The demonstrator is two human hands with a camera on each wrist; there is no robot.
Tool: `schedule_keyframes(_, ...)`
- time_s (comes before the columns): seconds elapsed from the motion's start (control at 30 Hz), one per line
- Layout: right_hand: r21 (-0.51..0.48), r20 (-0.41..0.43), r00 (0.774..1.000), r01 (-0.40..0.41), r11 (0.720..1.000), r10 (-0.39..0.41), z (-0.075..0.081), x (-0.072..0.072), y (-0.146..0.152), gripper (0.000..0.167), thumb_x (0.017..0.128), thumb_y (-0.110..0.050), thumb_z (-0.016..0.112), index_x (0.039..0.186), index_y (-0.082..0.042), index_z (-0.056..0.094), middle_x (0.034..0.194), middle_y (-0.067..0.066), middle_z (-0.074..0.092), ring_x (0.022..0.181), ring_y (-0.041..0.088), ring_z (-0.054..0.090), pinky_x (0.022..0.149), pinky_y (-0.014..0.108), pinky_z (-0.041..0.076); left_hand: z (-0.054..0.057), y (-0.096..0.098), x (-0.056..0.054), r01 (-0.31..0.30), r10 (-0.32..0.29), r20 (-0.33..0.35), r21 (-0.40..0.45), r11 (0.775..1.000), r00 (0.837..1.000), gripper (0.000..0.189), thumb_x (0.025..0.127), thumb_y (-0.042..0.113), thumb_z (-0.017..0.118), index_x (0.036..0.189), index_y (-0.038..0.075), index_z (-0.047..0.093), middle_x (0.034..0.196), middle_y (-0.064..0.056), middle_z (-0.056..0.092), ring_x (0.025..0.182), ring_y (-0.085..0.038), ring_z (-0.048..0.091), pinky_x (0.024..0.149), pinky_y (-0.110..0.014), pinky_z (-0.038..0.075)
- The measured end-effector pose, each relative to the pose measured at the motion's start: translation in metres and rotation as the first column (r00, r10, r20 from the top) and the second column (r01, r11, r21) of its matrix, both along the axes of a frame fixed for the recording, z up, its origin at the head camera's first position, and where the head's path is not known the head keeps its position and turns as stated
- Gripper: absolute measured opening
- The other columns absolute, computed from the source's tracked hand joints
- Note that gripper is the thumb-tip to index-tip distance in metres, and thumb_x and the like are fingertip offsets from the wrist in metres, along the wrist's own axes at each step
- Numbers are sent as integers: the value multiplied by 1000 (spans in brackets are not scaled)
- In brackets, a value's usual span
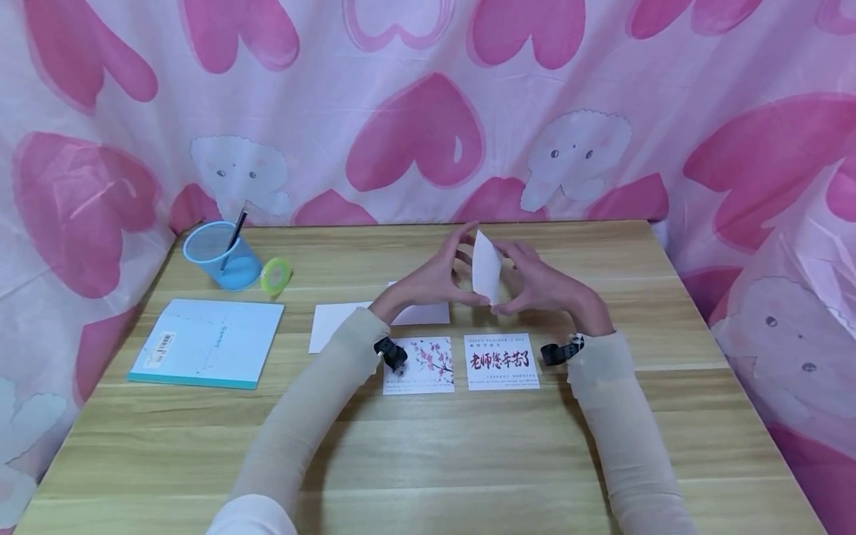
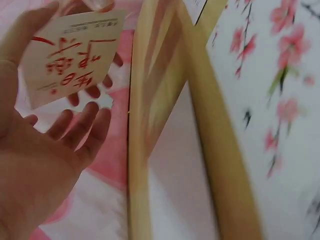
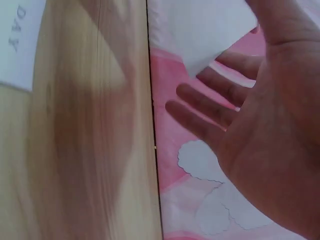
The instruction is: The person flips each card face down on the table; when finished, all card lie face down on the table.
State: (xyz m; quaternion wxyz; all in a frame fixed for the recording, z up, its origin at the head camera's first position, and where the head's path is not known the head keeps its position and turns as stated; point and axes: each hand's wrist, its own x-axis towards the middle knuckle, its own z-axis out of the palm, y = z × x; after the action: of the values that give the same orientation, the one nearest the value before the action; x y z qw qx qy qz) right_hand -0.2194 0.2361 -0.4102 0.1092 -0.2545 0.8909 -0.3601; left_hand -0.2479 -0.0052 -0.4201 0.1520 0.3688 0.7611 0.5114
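Both hands hold a white greeting card [image 1: 486, 269] upright above the back of the table, with their thumbs at its lower edge. My left hand [image 1: 438, 275] is at its left side; in the left wrist view the card [image 2: 75, 57] shows red lettering, with the right hand's fingertips behind it. My right hand [image 1: 538, 279] is at its right side, fingers spread; the right wrist view shows the card's [image 3: 210, 30] blank white face. Nearer me lie a plum-blossom card [image 1: 428, 364] and a card with red Chinese characters [image 1: 501, 362].
White paper pieces [image 1: 334, 323] lie partly hidden beneath the left forearm. At left are a light-blue notebook [image 1: 207, 342], a blue pen cup [image 1: 234, 271] with a pen, and a green tape roll [image 1: 276, 276]. A pink heart-print curtain [image 1: 414, 134] hangs around the table.
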Motion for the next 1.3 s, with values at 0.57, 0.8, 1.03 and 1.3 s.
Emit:
schedule_keyframes(0.57,164,-112,993,60,985,-42,4,2,1,115,63,-24,94,152,-10,23,145,16,31,127,30,30,104,54,34,11,5,8,-218,37,-397,-422,880,917,117,68,44,89,155,9,20,153,-7,25,134,-19,31,103,-44,37)
schedule_keyframes(0.8,197,-132,990,71,978,-46,2,0,3,108,62,-29,95,148,-7,33,146,13,32,130,32,29,106,57,27,5,5,7,-242,59,-382,-451,859,922,110,65,47,89,150,8,31,144,-7,36,126,-19,37,97,-42,40)
schedule_keyframes(1.03,212,-77,995,71,975,-55,-3,0,6,100,64,-28,94,146,-6,41,142,14,36,125,31,33,104,55,32,-5,10,5,-231,56,-330,-519,823,942,100,65,53,86,142,8,39,130,-5,43,115,-20,40,90,-38,39)
schedule_keyframes(1.3,248,29,999,32,968,-40,-10,-3,6,104,66,-30,93,149,-5,36,147,16,36,130,34,33,107,54,30,-12,12,4,-228,8,-330,-634,739,944,108,65,66,79,144,7,38,137,-7,36,119,-22,33,99,-42,31)
